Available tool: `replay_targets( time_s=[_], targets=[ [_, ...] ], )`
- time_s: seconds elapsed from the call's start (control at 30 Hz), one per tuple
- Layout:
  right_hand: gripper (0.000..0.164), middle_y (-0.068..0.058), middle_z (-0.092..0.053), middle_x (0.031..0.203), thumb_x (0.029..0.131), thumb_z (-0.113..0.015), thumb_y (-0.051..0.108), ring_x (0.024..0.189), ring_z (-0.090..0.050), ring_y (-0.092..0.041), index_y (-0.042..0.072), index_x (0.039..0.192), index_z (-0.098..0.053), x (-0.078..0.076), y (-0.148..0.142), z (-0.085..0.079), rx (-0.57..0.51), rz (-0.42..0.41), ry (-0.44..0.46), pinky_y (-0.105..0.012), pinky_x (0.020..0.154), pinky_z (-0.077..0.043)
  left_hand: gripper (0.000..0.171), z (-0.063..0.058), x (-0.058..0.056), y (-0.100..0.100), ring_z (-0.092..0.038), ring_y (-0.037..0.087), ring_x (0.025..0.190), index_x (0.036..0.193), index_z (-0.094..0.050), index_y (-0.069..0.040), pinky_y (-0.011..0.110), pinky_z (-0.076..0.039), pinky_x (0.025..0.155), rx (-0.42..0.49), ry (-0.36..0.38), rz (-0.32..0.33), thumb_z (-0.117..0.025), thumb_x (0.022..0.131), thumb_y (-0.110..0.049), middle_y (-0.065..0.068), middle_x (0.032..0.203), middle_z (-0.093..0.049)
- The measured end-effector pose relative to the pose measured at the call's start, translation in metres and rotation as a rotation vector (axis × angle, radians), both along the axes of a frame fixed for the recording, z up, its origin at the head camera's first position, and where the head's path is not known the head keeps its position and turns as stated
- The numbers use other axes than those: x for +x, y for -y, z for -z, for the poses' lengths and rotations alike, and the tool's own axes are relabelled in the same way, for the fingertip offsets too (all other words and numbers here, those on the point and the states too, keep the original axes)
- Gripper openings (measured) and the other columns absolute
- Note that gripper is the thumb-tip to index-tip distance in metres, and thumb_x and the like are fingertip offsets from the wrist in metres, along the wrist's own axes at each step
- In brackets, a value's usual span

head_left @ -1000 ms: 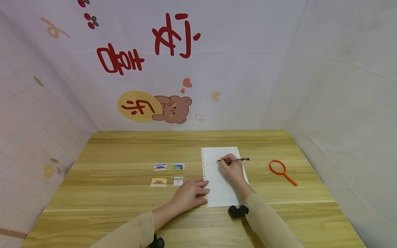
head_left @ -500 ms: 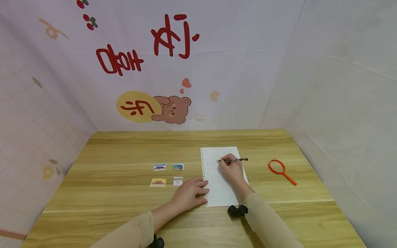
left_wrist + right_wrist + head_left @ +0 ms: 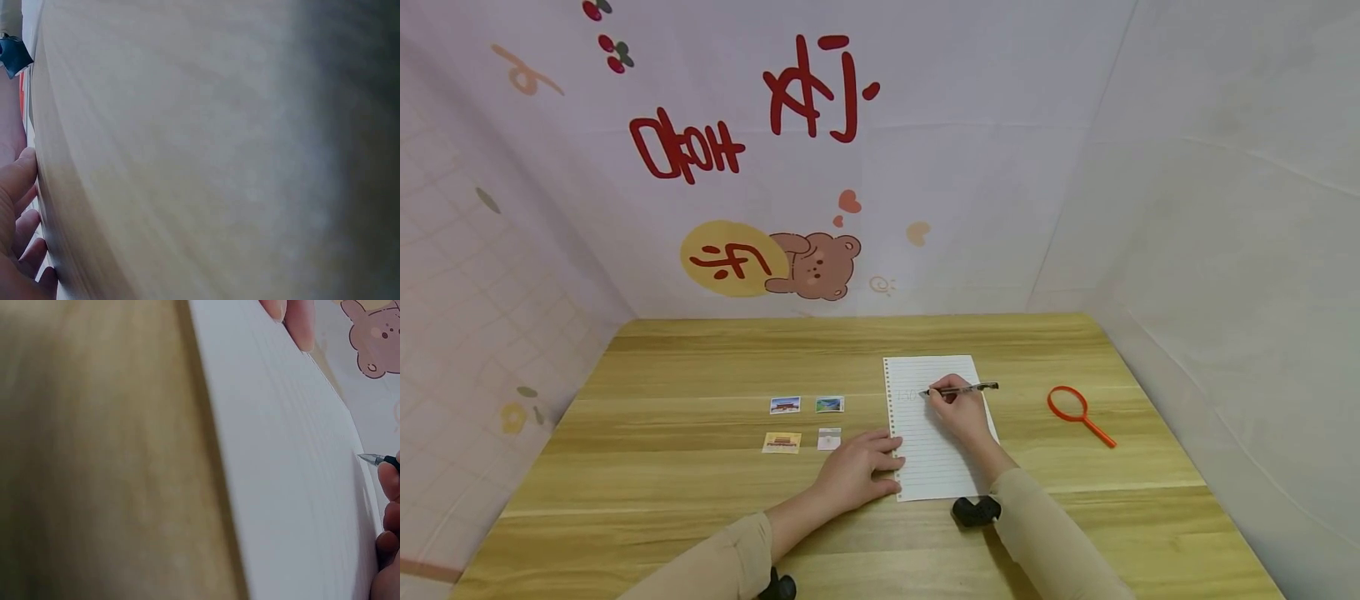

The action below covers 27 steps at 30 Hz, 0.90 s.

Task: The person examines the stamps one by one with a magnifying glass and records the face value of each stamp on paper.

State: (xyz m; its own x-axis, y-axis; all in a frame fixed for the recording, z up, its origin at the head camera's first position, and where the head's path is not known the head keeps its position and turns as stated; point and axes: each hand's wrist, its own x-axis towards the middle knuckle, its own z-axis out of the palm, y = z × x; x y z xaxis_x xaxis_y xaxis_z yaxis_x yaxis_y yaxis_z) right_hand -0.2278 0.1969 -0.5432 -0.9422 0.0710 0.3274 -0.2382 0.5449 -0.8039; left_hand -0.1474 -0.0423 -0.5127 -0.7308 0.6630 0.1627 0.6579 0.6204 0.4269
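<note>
A lined sheet of paper (image 3: 936,458) with a punched left edge lies on the wooden table. My right hand (image 3: 958,408) pinches a black pen (image 3: 973,387), its tip at the upper part of the sheet, beside faint handwriting that looks like digits. In the right wrist view the clear tip of the pen (image 3: 372,459) meets the paper (image 3: 275,456), and the fingers (image 3: 389,481) curl around the barrel. Spread fingers of my left hand (image 3: 853,471) rest on the sheet's lower left edge. The left wrist view catches that hand (image 3: 19,225) only at its edge.
Several small picture cards, including a yellow one (image 3: 782,442) and a blue-green one (image 3: 830,404), lie left of the sheet. To its right is a red-orange magnifying glass (image 3: 1081,415). Printed cloth (image 3: 970,167) hangs behind the table (image 3: 700,367).
The pen tip has shifted very slightly left with my right hand, and the writing beside it shows a bit differently. My left hand stays in place on the sheet.
</note>
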Motion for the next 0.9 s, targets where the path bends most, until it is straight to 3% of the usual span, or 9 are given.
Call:
replay_targets(
  time_s=[0.27,0.67,0.9],
  targets=[
    [0.004,-0.001,-0.063,0.071,0.086,-0.069,0.009,0.061,-0.053,-0.013,0.007,0.082,-0.070,0.0016,-0.0024,-0.0036,-0.063,0.061,0.002,-0.024,0.055,-0.044,0.038,-0.0002,-0.0005,-0.0008,-0.048,0.023,0.134,0.118,-0.075,-0.017,0.044,-0.041,0.106,-0.004,0.002,-0.002,-0.079,0.084,-0.035,0.000,0.138,-0.059],
    [0.004,0.000,-0.063,0.074,0.085,-0.071,0.008,0.062,-0.051,-0.014,0.004,0.086,-0.070,0.0038,-0.0044,-0.0041,-0.027,-0.017,0.034,-0.024,0.056,-0.043,0.038,0.0011,0.0000,-0.0005,-0.049,0.024,0.133,0.117,-0.076,-0.016,0.044,-0.042,0.105,0.009,-0.002,0.004,-0.080,0.084,-0.034,0.001,0.137,-0.060],
    [0.005,0.002,-0.063,0.072,0.085,-0.070,0.007,0.062,-0.053,-0.015,0.011,0.081,-0.070,0.0043,-0.0047,-0.0036,-0.025,-0.042,0.062,-0.026,0.057,-0.043,0.038,0.0007,0.0009,-0.0004,-0.050,0.024,0.132,0.117,-0.076,-0.017,0.044,-0.043,0.104,0.001,-0.017,0.005,-0.080,0.083,-0.033,0.001,0.136,-0.060]
  ],
)
